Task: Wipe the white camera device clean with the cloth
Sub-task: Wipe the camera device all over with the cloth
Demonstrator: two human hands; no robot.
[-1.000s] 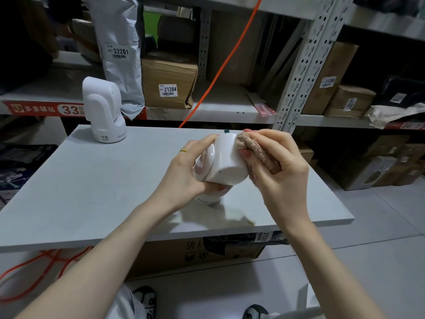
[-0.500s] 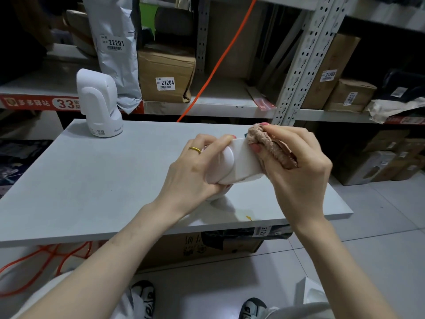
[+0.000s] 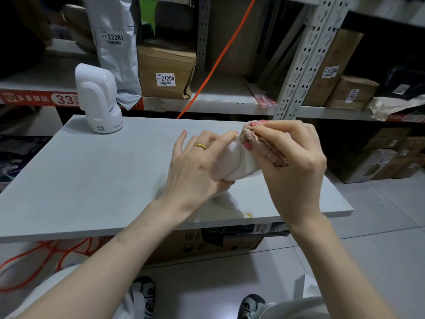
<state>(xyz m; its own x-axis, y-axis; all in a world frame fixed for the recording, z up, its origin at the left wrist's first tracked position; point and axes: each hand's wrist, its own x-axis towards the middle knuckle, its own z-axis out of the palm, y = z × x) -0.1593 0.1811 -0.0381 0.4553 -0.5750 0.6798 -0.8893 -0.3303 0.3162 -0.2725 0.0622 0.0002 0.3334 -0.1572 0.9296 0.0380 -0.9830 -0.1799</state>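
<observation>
The left hand grips the white camera device above the counter; just right, the right hand pinches the cloth against its top.

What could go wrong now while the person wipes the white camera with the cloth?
The camera is held above the table by the left hand alone, tilted, so it may slip under the pressure of the cloth in the right hand. The left fingers also cover part of it, so that part may stay unwiped.
</observation>
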